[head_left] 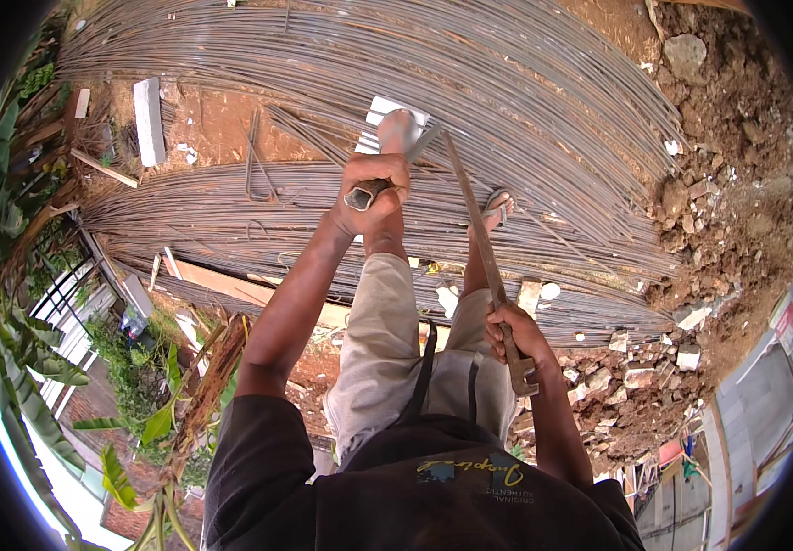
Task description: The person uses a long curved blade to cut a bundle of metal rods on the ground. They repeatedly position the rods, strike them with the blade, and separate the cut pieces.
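Note:
My left hand (380,176) is closed round a hollow metal pipe (360,197), its open end facing up at me. The pipe's lower part is mostly hidden behind the fist. My right hand (523,332) grips a rebar bending bar (477,220), long and rusty brown, near its notched, hooked end. The bar slants up and left, its far tip close to my left foot (398,130). That foot rests at a white slotted piece (381,110) lying on the rebar (507,83). My right foot (499,204) stands among the rods, next to the bar.
Long rebar bundles curve across the ground. A pale concrete block (149,121) and bent rods (254,161) lie at left, with a plank (222,283) nearer me. Rubble and soil (718,202) border the right side. Banana plants (20,340) stand along the left.

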The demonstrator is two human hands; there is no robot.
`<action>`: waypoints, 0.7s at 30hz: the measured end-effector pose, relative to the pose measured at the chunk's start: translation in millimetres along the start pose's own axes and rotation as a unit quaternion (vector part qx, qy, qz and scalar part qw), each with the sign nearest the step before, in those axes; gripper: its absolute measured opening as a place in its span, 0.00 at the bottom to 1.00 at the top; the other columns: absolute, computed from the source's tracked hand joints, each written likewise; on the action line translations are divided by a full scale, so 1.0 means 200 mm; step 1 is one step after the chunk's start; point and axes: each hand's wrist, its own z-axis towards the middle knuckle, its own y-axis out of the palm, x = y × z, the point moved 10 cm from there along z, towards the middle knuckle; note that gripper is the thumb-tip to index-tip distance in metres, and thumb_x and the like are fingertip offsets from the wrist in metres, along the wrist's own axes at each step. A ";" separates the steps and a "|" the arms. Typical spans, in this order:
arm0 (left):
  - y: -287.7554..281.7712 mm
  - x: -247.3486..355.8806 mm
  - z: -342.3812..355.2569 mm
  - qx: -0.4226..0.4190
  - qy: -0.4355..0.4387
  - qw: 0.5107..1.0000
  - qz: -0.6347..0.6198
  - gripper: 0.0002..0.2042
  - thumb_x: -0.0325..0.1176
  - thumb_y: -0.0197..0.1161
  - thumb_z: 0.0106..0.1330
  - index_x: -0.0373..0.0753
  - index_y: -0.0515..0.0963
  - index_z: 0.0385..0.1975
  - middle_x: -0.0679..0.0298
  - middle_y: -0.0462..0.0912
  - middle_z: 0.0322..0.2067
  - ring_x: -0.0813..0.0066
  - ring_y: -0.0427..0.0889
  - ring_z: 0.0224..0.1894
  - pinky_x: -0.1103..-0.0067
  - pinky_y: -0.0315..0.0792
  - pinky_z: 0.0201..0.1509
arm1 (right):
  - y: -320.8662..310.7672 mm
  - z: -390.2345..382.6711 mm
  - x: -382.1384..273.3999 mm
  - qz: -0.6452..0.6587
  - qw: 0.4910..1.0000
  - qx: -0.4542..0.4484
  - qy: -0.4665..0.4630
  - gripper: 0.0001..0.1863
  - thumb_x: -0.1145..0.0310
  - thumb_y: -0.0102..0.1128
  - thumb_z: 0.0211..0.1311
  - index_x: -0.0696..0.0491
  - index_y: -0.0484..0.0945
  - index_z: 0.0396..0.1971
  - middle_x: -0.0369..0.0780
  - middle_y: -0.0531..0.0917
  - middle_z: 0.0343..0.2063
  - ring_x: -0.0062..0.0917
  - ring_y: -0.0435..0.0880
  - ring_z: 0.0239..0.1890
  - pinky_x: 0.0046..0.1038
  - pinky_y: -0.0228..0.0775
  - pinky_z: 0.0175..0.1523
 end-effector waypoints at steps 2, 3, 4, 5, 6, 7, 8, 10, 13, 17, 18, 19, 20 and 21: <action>-0.01 0.00 0.02 -0.008 -0.005 1.000 0.006 0.07 0.28 0.64 0.53 0.33 0.73 0.20 0.61 0.76 0.21 0.68 0.75 0.26 0.72 0.70 0.33 | 0.00 0.00 -0.01 0.000 1.000 -0.009 -0.001 0.12 0.66 0.57 0.67 0.53 0.71 0.45 0.33 0.69 0.19 0.21 0.70 0.15 0.28 0.65 0.16; 0.00 0.00 0.03 -0.015 -0.011 1.000 0.008 0.07 0.28 0.64 0.53 0.33 0.73 0.20 0.61 0.77 0.21 0.68 0.75 0.25 0.72 0.70 0.33 | -0.01 0.01 0.00 -0.002 1.000 -0.012 -0.005 0.12 0.66 0.58 0.67 0.53 0.71 0.45 0.33 0.69 0.19 0.21 0.70 0.15 0.28 0.64 0.16; 0.00 -0.01 0.03 -0.022 -0.018 1.000 0.010 0.07 0.28 0.64 0.53 0.33 0.73 0.20 0.61 0.77 0.21 0.68 0.76 0.25 0.72 0.70 0.32 | -0.02 0.02 0.00 -0.004 1.000 -0.016 -0.009 0.12 0.66 0.58 0.67 0.53 0.71 0.45 0.33 0.69 0.19 0.21 0.70 0.15 0.28 0.64 0.16; 0.01 -0.01 0.04 -0.029 -0.021 0.999 0.011 0.07 0.28 0.64 0.53 0.34 0.73 0.20 0.61 0.77 0.21 0.68 0.76 0.25 0.73 0.70 0.32 | -0.03 0.02 0.00 -0.004 1.000 -0.010 -0.005 0.12 0.65 0.58 0.67 0.53 0.71 0.45 0.33 0.69 0.19 0.21 0.70 0.15 0.28 0.64 0.16; 0.01 -0.02 0.05 -0.035 -0.024 0.999 0.014 0.07 0.28 0.64 0.53 0.34 0.73 0.20 0.61 0.77 0.21 0.68 0.76 0.24 0.73 0.70 0.31 | -0.04 0.02 0.00 -0.006 1.000 -0.007 -0.003 0.12 0.65 0.58 0.67 0.53 0.71 0.45 0.33 0.69 0.19 0.21 0.70 0.15 0.28 0.64 0.16; 0.01 -0.03 0.06 -0.042 -0.027 0.999 0.017 0.07 0.29 0.64 0.53 0.34 0.74 0.20 0.61 0.78 0.21 0.69 0.76 0.24 0.74 0.70 0.31 | -0.04 0.01 -0.01 -0.007 1.000 -0.004 0.000 0.12 0.65 0.58 0.67 0.53 0.71 0.45 0.33 0.69 0.19 0.20 0.69 0.15 0.28 0.64 0.16; 0.00 -0.02 0.07 -0.042 -0.009 0.999 0.021 0.09 0.33 0.64 0.54 0.33 0.76 0.21 0.63 0.80 0.21 0.73 0.78 0.22 0.76 0.72 0.29 | -0.04 0.01 -0.02 -0.014 1.000 0.004 0.003 0.12 0.65 0.58 0.67 0.53 0.71 0.45 0.33 0.69 0.19 0.20 0.69 0.15 0.28 0.64 0.16; 0.00 -0.02 0.07 -0.048 -0.009 0.999 0.014 0.09 0.33 0.64 0.54 0.33 0.76 0.21 0.63 0.79 0.20 0.74 0.78 0.22 0.76 0.72 0.28 | -0.04 0.00 -0.02 -0.025 0.999 0.020 0.012 0.12 0.65 0.58 0.66 0.53 0.71 0.45 0.32 0.69 0.18 0.20 0.69 0.14 0.28 0.64 0.15; 0.05 0.02 0.05 -0.066 -0.011 0.998 0.004 0.09 0.32 0.65 0.54 0.35 0.73 0.19 0.63 0.78 0.19 0.70 0.76 0.22 0.74 0.69 0.29 | -0.02 0.00 -0.02 -0.001 1.000 0.014 0.005 0.12 0.66 0.58 0.66 0.53 0.71 0.45 0.32 0.68 0.18 0.20 0.69 0.14 0.28 0.64 0.15; 0.14 0.01 0.05 -0.080 0.008 0.997 -0.013 0.09 0.33 0.64 0.54 0.36 0.74 0.19 0.64 0.78 0.19 0.68 0.76 0.21 0.73 0.68 0.28 | 0.01 0.00 -0.01 0.011 1.000 0.004 0.010 0.11 0.67 0.57 0.66 0.53 0.71 0.45 0.33 0.69 0.18 0.20 0.69 0.13 0.27 0.64 0.14; 0.15 0.01 0.06 -0.077 0.003 0.997 -0.013 0.09 0.33 0.64 0.54 0.36 0.74 0.19 0.64 0.78 0.19 0.69 0.76 0.21 0.73 0.68 0.27 | 0.01 -0.01 0.00 0.008 1.000 0.010 0.011 0.11 0.67 0.57 0.66 0.52 0.70 0.45 0.33 0.69 0.18 0.20 0.69 0.13 0.27 0.63 0.14; 0.15 0.01 0.07 -0.074 -0.003 0.997 -0.013 0.09 0.33 0.64 0.54 0.36 0.74 0.19 0.64 0.78 0.19 0.69 0.76 0.21 0.73 0.68 0.27 | 0.00 -0.01 0.00 0.005 1.000 0.015 0.012 0.11 0.67 0.57 0.66 0.52 0.70 0.45 0.33 0.69 0.18 0.20 0.69 0.13 0.27 0.63 0.14; 0.15 0.00 0.07 -0.085 -0.001 0.996 -0.006 0.08 0.31 0.64 0.53 0.35 0.74 0.19 0.64 0.78 0.19 0.69 0.75 0.20 0.73 0.67 0.25 | 0.02 -0.01 0.00 0.021 1.000 0.004 0.011 0.10 0.67 0.57 0.66 0.52 0.71 0.44 0.33 0.69 0.18 0.20 0.68 0.13 0.27 0.63 0.14; 0.17 0.00 0.06 -0.094 0.002 0.996 -0.008 0.06 0.28 0.63 0.52 0.35 0.74 0.20 0.64 0.78 0.19 0.70 0.75 0.21 0.73 0.67 0.26 | 0.03 -0.02 0.00 0.038 0.999 -0.004 0.012 0.09 0.68 0.57 0.67 0.52 0.71 0.43 0.32 0.69 0.19 0.20 0.68 0.13 0.27 0.63 0.14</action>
